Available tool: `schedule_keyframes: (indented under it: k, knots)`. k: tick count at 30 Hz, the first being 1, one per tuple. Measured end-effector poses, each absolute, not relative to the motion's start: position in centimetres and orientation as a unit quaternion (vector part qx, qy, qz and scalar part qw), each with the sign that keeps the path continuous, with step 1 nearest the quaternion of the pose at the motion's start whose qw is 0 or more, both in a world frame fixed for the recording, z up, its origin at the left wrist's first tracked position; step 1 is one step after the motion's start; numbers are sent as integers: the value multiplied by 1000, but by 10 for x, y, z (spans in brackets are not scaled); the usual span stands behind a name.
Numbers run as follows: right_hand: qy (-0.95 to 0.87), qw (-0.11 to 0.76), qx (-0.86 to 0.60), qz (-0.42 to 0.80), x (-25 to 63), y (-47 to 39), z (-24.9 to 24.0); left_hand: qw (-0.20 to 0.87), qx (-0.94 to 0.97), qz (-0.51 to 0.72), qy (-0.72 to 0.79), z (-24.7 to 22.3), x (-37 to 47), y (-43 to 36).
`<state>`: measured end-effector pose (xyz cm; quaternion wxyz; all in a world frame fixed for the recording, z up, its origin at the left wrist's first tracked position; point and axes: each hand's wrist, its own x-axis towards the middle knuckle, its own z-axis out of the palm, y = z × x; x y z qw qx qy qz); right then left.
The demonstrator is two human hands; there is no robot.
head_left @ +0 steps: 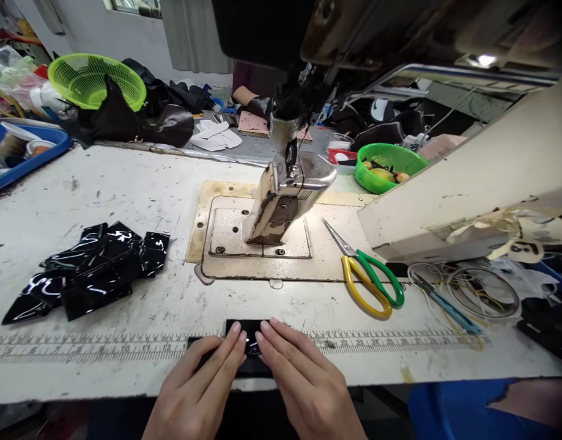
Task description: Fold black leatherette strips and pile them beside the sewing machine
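Observation:
A black piece of glossy patent-like leather lies at the table's front edge, over the printed ruler strip. My left hand presses its left part with straight fingers held together. From the other side, my right hand presses the right part the same way, its fingertips close to those of the left. Both thumbs are hidden, and the hands cover much of the piece. To the left lies a loose pile of shiny black pieces. Scissors with yellow and green handles rest to the right, blades slightly apart.
The sewing machine's post rises mid-table, below the dark machine head. Tangled cord and a blue-handled tool lie right. Behind are a yellow-green basket, a green bowl and a person's arm. A blue tray stands left.

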<state>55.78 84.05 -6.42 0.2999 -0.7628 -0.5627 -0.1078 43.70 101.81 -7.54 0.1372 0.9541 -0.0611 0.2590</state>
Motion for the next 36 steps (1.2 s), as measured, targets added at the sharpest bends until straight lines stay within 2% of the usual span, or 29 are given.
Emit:
schedule_keyframes:
  k: [8, 18, 26, 32, 36]
  knots:
    - [-527, 347, -768, -112, 556, 844, -65, 137, 952, 266, -63, -69, 440, 1017]
    - [-548, 304, -770, -121, 556, 842, -69, 128, 952, 266, -75, -71, 439, 1018]
    - [-571, 209, -774, -177, 547, 844, -67, 18, 968, 232, -93, -74, 436, 1014]
    - [-552, 122, -789, -243, 532, 851, -75, -9, 971, 228, -77, -86, 431, 1004]
    - [-527, 118, -801, -260, 528, 855, -79, -26, 973, 215, -74, -89, 433, 1001]
